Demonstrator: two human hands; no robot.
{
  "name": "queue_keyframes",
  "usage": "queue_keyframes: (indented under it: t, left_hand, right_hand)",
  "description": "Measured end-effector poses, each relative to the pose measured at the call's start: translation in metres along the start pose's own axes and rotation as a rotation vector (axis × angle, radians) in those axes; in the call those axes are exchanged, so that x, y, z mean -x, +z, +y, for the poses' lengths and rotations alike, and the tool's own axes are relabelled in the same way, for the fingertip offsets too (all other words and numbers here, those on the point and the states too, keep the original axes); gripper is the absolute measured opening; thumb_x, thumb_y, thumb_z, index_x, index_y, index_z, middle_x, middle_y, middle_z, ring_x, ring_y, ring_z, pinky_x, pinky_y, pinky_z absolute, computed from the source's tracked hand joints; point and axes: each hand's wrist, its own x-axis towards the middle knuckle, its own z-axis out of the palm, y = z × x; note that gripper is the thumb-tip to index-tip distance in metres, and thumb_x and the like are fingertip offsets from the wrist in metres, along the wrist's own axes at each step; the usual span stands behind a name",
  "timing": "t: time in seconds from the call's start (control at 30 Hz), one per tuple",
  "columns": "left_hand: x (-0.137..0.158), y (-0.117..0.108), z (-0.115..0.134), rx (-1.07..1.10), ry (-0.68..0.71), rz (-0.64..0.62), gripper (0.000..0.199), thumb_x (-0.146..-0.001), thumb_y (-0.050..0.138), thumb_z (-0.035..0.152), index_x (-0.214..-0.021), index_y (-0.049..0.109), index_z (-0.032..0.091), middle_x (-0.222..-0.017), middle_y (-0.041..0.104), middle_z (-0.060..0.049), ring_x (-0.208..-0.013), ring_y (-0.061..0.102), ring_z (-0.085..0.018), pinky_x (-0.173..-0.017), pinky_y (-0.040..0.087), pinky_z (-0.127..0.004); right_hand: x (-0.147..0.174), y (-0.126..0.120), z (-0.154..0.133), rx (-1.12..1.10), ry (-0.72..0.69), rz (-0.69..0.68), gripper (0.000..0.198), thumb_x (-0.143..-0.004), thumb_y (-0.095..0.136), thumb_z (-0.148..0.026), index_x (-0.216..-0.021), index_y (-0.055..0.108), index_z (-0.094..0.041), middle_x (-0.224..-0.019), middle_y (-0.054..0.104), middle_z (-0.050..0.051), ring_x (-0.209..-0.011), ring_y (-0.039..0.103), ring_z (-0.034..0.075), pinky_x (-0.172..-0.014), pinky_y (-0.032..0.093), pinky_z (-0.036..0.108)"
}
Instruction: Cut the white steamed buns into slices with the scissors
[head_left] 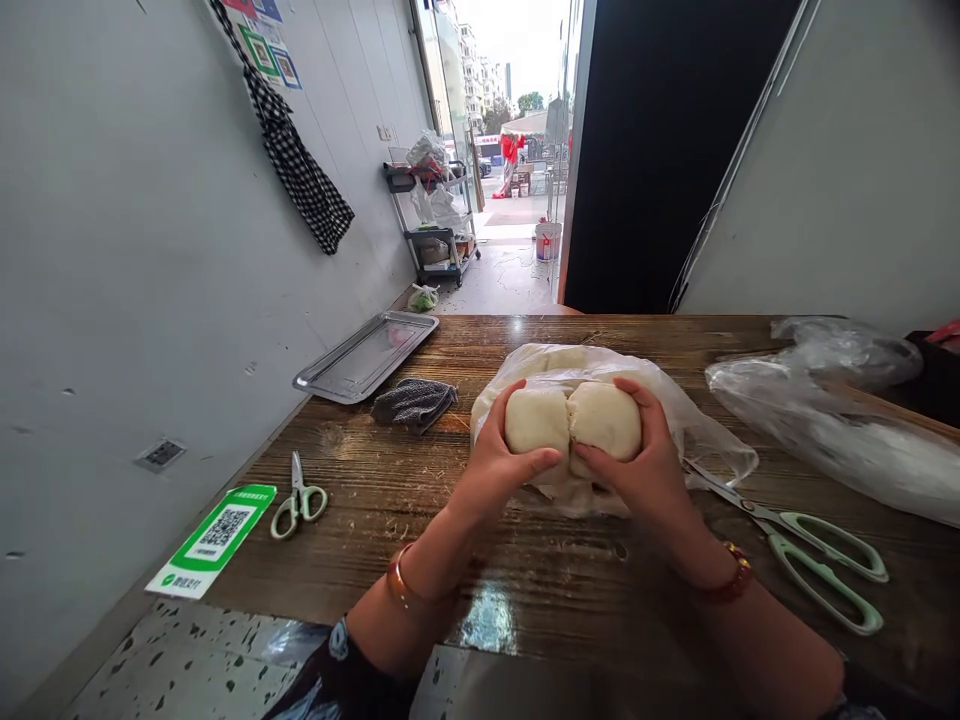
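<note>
Two pale steamed buns meet at a rough seam in the middle, and both my hands grip them above a clear plastic bag (517, 362). My left hand (495, 455) wraps the outer side of the left bun (537, 418), its thumb along the lower edge. Around the right bun (609, 418) my right hand (646, 455) is closed, with the thumb tip near the seam. More pale shapes show through the bag beneath. Large green-handled scissors (795, 535) lie right of the bag, their blades beside its edge.
A metal tray (360, 360) and a dark grey cloth (415, 402) lie at the back left. Small scissors (298, 495) rest near a green QR card (217, 535) by the wall. Plastic sheeting (847, 420) covers the right side. Crumbs or shreds dot the wooden table (420, 480).
</note>
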Motion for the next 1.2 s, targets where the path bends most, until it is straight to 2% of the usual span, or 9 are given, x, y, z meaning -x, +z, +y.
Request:
queue_keyframes:
  t: [0.1, 0.33, 0.43, 0.6, 0.77, 0.83, 0.9, 1.07, 1.2]
  left_hand:
    - [0.001, 0.003, -0.001, -0.015, -0.020, 0.024, 0.091, -0.052, 0.091, 0.030, -0.134, 0.053, 0.022, -0.129, 0.061, -0.010, -0.112, 0.061, -0.027, -0.093, 0.053, -0.037]
    - [0.001, 0.005, 0.005, 0.261, -0.132, -0.007, 0.066, -0.062, 0.086, 0.034, -0.120, 0.060, 0.020, -0.112, 0.069, -0.009, -0.094, 0.068, -0.023, -0.082, 0.058, -0.034]
    - [-0.001, 0.000, 0.008, 0.336, -0.160, -0.017, 0.066, -0.065, 0.085, 0.038, -0.122, 0.058, 0.021, -0.105, 0.072, -0.008, -0.083, 0.071, -0.023, -0.078, 0.059, -0.038]
    - [-0.007, -0.013, 0.013, 0.394, -0.086, 0.055, 0.070, -0.068, 0.083, 0.043, -0.129, 0.055, 0.021, -0.106, 0.072, -0.008, -0.085, 0.072, -0.025, -0.083, 0.059, -0.041]
    - [-0.011, -0.016, 0.013, 0.443, -0.037, 0.054, 0.070, -0.064, 0.086, 0.043, -0.124, 0.060, 0.019, -0.109, 0.072, -0.008, -0.092, 0.070, -0.024, -0.084, 0.059, -0.035]
    - [-0.011, -0.016, 0.013, 0.462, -0.045, 0.026, 0.070, -0.065, 0.087, 0.042, -0.126, 0.060, 0.019, -0.111, 0.072, -0.008, -0.094, 0.070, -0.024, -0.085, 0.059, -0.035]
    - [-0.012, -0.015, 0.013, 0.482, -0.062, 0.011, 0.069, -0.068, 0.085, 0.042, -0.127, 0.059, 0.019, -0.113, 0.071, -0.008, -0.097, 0.069, -0.025, -0.087, 0.059, -0.036]
    - [-0.011, -0.015, 0.018, 0.534, -0.060, 0.053, 0.053, -0.077, 0.073, 0.041, -0.124, 0.062, 0.019, -0.120, 0.069, -0.008, -0.112, 0.064, -0.028, -0.094, 0.055, -0.039]
    - [-0.011, -0.016, 0.020, 0.486, -0.023, 0.040, 0.050, -0.074, 0.072, 0.029, -0.122, 0.062, 0.021, -0.116, 0.068, -0.005, -0.110, 0.063, -0.025, -0.094, 0.054, -0.035]
  right_hand:
    - [-0.002, -0.002, 0.000, -0.042, 0.029, -0.050, 0.081, -0.061, 0.085, -0.037, -0.132, 0.047, -0.031, -0.134, 0.055, 0.006, -0.117, 0.056, 0.030, -0.101, 0.047, 0.048]
    - [-0.006, -0.002, 0.002, -0.416, 0.190, -0.164, 0.085, -0.065, 0.083, -0.044, -0.138, 0.042, -0.030, -0.125, 0.063, 0.007, -0.108, 0.064, 0.030, -0.085, 0.059, 0.046]
    - [-0.008, -0.003, 0.002, -0.483, 0.245, -0.170, 0.089, -0.063, 0.084, -0.044, -0.140, 0.041, -0.030, -0.123, 0.065, 0.008, -0.105, 0.066, 0.031, -0.080, 0.061, 0.046]
    - [-0.025, -0.026, 0.006, -0.590, 0.202, -0.003, 0.086, -0.062, 0.087, -0.040, -0.138, 0.047, -0.033, -0.131, 0.061, 0.006, -0.113, 0.062, 0.030, -0.086, 0.058, 0.043]
    - [-0.036, -0.055, 0.005, -0.775, 0.022, 0.187, 0.046, -0.080, 0.071, -0.041, -0.123, 0.059, -0.035, -0.137, 0.058, 0.002, -0.122, 0.056, 0.025, -0.092, 0.055, 0.038]
    - [-0.032, -0.061, 0.003, -0.733, 0.003, 0.206, 0.047, -0.080, 0.068, -0.033, -0.126, 0.057, -0.036, -0.138, 0.057, 0.001, -0.123, 0.055, 0.024, -0.093, 0.055, 0.039]
    - [-0.022, -0.065, 0.001, -0.606, 0.018, 0.222, 0.060, -0.078, 0.069, -0.028, -0.134, 0.050, -0.038, -0.142, 0.053, 0.001, -0.125, 0.055, 0.025, -0.095, 0.055, 0.041]
    - [0.005, -0.085, 0.000, -0.194, 0.047, 0.206, 0.100, -0.071, 0.082, -0.034, -0.153, 0.026, -0.037, -0.141, 0.053, 0.008, -0.122, 0.058, 0.031, -0.096, 0.055, 0.047]
    - [0.016, -0.110, 0.001, 0.021, 0.060, 0.083, 0.097, -0.067, 0.087, -0.039, -0.149, 0.035, -0.034, -0.141, 0.055, 0.010, -0.123, 0.058, 0.033, -0.099, 0.053, 0.050]
